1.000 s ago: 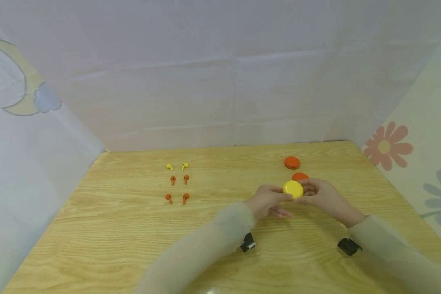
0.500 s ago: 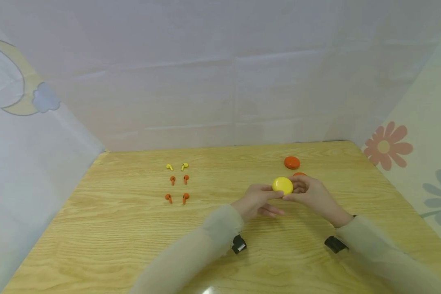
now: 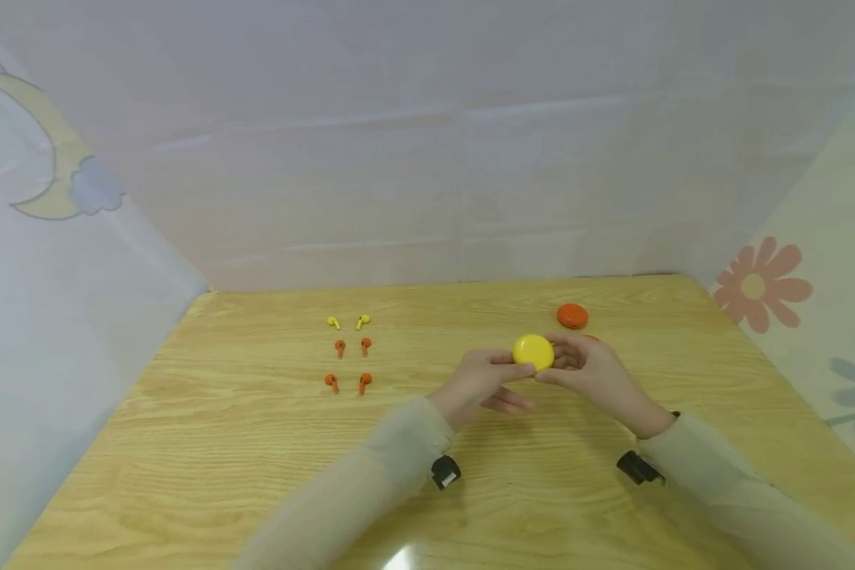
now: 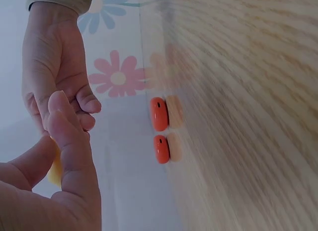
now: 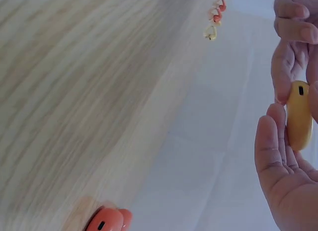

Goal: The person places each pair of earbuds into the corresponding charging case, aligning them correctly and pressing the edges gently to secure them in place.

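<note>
A round, glossy yellow earbud case [image 3: 533,351] is held in the air between both hands, its lid down as far as I can see. My left hand [image 3: 479,381] pinches its left side between thumb and fingers, the other fingers spread below. From the right, my right hand [image 3: 590,375] grips the opposite edge with thumb and fingertips. In the right wrist view the yellow case [image 5: 298,116] is edge-on, a small dark slot showing. Behind the right hand lie two orange-red cases, one plainly visible [image 3: 572,316]; both orange-red cases [image 4: 159,115] show in the left wrist view.
On the table's left, a yellow earbud pair [image 3: 363,321] lies farthest back. Two orange earbud pairs [image 3: 365,383] lie in rows nearer me. Printed cloth walls [image 3: 399,158] border the wooden table [image 3: 221,459] at the back and sides.
Both hands have carried the yellow case leftward and slightly away from me, keeping the same hold. The earbuds and orange-red cases stay where they were.
</note>
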Available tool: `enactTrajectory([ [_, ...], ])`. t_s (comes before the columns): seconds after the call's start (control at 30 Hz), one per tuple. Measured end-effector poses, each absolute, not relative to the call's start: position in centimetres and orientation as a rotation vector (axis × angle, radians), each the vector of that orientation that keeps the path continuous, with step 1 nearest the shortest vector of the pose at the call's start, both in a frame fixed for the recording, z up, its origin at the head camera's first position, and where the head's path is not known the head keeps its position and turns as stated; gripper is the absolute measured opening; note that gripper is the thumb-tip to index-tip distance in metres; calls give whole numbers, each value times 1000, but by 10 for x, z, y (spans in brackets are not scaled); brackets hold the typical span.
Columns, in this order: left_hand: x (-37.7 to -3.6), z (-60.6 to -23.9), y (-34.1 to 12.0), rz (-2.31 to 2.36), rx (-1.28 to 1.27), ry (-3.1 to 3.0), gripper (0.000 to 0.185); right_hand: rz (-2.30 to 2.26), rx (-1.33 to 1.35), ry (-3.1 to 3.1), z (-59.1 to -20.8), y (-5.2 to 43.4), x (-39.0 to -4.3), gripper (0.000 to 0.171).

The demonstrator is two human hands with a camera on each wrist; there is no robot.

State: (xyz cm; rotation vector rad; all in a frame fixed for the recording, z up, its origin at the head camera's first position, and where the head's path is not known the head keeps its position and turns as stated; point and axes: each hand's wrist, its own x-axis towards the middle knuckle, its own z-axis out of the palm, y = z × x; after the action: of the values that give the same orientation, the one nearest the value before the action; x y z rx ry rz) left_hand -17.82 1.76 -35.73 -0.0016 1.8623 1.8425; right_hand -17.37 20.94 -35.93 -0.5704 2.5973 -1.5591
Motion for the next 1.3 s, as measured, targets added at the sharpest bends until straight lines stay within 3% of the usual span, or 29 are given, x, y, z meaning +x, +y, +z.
enactTrajectory([
  [0.37, -177, -352, 3, 1843, 4, 1931, 36, -1725, -538, 2471, -357, 197, -178, 42],
  [0.97, -175, -343, -10, 1902, 41, 1965, 39, -1841, -375, 2381, -354, 165, -178, 46],
  [1.3, -172, -341, -13, 1909, 90, 2022, 35, -1817, -363, 2515, -352, 148, -176, 40],
])
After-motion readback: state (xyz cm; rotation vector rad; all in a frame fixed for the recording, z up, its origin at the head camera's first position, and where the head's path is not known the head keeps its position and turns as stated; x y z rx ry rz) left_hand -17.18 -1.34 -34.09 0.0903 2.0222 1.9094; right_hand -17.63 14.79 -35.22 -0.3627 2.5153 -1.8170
